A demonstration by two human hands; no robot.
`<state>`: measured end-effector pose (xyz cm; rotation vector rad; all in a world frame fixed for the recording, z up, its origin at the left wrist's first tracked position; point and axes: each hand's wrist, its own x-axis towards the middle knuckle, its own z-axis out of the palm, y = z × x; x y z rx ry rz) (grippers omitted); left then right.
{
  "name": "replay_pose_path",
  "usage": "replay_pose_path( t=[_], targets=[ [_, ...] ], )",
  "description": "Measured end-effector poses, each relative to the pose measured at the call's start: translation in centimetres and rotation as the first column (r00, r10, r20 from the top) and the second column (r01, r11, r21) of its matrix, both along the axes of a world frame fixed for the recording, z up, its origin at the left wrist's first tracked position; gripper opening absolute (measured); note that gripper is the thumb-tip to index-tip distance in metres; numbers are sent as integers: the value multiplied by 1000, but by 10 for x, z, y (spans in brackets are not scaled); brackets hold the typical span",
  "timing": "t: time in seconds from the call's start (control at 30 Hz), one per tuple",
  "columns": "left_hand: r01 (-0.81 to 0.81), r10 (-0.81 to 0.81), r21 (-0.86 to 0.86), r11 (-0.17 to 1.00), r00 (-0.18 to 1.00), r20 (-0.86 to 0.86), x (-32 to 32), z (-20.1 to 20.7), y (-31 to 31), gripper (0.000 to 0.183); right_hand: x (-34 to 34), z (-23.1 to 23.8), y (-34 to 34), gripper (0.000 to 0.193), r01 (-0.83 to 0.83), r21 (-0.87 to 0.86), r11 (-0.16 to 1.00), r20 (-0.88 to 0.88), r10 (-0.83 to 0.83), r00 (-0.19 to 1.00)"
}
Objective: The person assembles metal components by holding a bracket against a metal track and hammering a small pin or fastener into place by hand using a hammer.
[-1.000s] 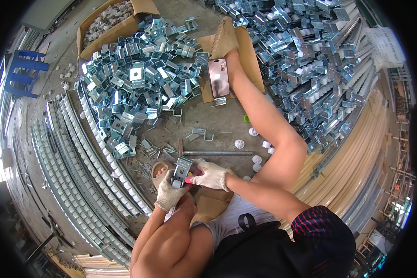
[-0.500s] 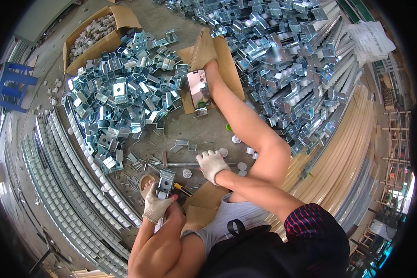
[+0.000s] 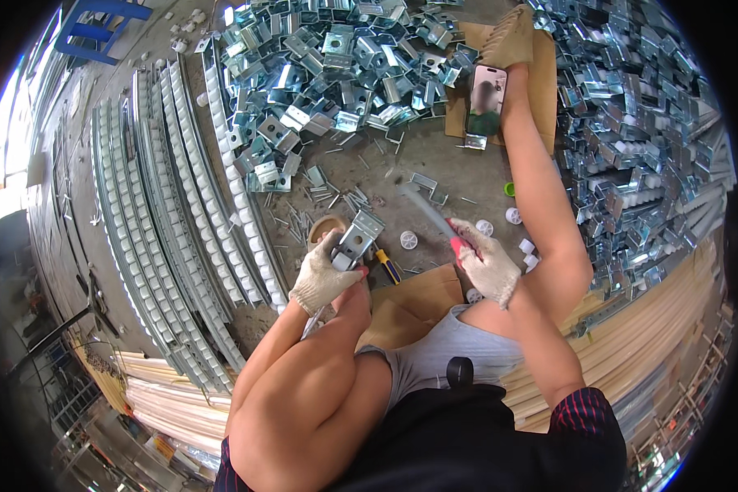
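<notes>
My left hand (image 3: 321, 279), in a cream knit glove, grips a shiny metal bracket (image 3: 361, 234) with holes, held up beside my left foot. My right hand (image 3: 489, 269), gloved too, is closed round the red grip of a hammer (image 3: 431, 211). The hammer's metal shaft points up and to the left, and its head is blurred by motion. A yellow and black screwdriver (image 3: 389, 267) lies just right of the bracket. Loose nails or pins (image 3: 324, 195) are scattered on the floor beyond my left hand. White round plastic wheels (image 3: 408, 239) lie between my hands.
A heap of metal brackets (image 3: 336, 49) lies ahead, another pile (image 3: 631, 148) to the right. Long rails with white rollers (image 3: 180, 156) run along the left. A phone (image 3: 485, 102) leans by my outstretched leg. Cardboard (image 3: 410, 307) lies beneath me; a blue stool (image 3: 102, 31) stands far left.
My right hand has taken hold of the hammer and lifted it off the floor, swinging its head up. My left hand keeps the bracket. The view has shifted left and toward me.
</notes>
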<state>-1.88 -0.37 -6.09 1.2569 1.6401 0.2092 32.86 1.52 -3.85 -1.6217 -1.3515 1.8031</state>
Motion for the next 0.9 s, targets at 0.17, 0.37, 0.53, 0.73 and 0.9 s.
replay_pose_path(
  t=[0.17,0.37,0.53,0.73,0.9],
  targets=[
    [-41,42,-9,999,998,38,5,12,2,84,8,16,0,57,-117,153,981,54,110,992],
    [30,-23,128,991,998,-52,7,13,-6,84,-2,32,-12,59,-228,-20,974,174,228,958],
    [17,-17,64,998,1000,-4,8,18,-1,78,6,26,-21,59,171,-95,981,-39,-175,984],
    [-5,4,80,997,1000,10,14,14,-2,66,-1,37,-17,60,-269,46,962,115,262,958],
    [40,-32,156,987,998,-53,13,15,1,67,10,26,-14,58,-118,129,985,124,102,987]
  ],
)
